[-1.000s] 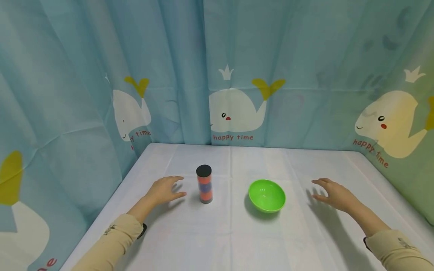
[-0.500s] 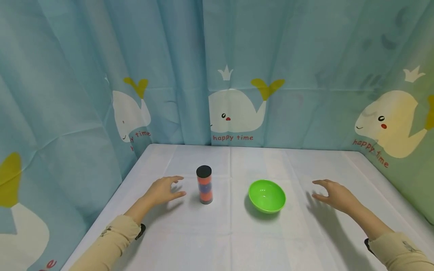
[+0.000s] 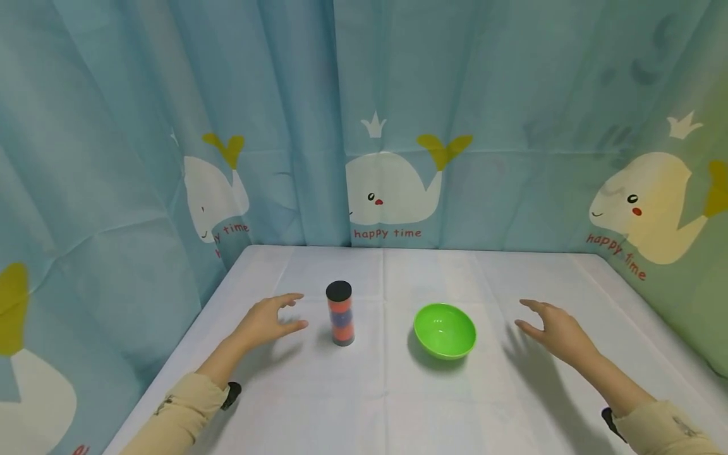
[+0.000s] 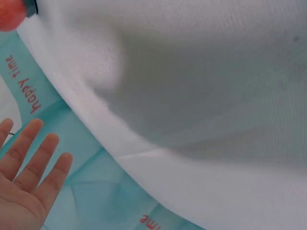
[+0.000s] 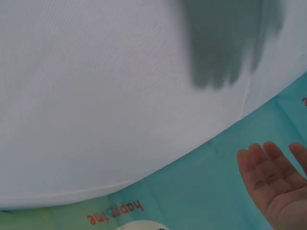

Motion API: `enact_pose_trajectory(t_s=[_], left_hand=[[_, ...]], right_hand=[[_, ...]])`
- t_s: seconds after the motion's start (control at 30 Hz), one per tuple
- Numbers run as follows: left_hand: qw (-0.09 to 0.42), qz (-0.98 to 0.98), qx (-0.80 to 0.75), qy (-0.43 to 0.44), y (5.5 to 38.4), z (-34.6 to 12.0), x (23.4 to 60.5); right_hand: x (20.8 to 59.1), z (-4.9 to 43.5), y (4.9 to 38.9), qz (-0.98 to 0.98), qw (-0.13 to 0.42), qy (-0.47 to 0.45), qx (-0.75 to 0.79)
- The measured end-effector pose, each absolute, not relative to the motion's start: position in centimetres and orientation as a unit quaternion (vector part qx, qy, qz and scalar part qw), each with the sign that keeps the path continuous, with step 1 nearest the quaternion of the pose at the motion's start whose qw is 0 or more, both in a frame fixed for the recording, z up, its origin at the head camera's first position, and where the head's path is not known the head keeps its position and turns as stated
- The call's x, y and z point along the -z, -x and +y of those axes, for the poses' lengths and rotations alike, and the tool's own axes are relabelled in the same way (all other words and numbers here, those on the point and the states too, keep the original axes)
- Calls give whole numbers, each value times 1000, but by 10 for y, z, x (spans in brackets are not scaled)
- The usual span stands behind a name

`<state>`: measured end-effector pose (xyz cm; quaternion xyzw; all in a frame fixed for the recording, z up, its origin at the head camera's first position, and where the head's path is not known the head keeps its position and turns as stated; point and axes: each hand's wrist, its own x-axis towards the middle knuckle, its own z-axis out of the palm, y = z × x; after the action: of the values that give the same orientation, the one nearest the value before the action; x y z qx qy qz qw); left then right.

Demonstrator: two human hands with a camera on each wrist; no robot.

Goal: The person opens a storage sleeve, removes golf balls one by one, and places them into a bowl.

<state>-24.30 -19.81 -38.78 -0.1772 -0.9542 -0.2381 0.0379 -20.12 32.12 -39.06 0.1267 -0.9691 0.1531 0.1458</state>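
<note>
Nothing is held yet; all handling is judged left to be done. The left hand (image 3: 266, 321) is spread wide, and the upright tube (image 3: 341, 318) is placed near it, untouched. The right hand (image 3: 560, 333) is likewise opened out; the bowl (image 3: 445, 332) is set between it and the tube, touched by neither.

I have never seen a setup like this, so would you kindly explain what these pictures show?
There is no machine here, just a person's bare left hand and right hand. The wide view comes from a head-worn camera, looking forward and down; the close views come from wrist-worn cameras, one per hand. On the white surface stand a black-topped tube and, to its right, a green bowl. Neither hand holds anything: the left is nearest the tube, the right nearest the bowl.
</note>
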Motion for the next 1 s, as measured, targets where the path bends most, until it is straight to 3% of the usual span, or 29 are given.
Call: enact_pose_trajectory(t_s=[0.27,0.43,0.67,1.0], left_hand=[[8,-945,283,165,240,-196,389],[20,-938,300,173,239,-194,387],[22,-921,329,205,245,-189,390],[31,-907,354,224,250,-175,395]], right_hand=[[386,306,193,-963,129,-108,-209],[384,300,190,-952,137,-111,-252],[378,291,188,-940,96,-113,-307],[372,280,189,-931,81,-116,-338]])
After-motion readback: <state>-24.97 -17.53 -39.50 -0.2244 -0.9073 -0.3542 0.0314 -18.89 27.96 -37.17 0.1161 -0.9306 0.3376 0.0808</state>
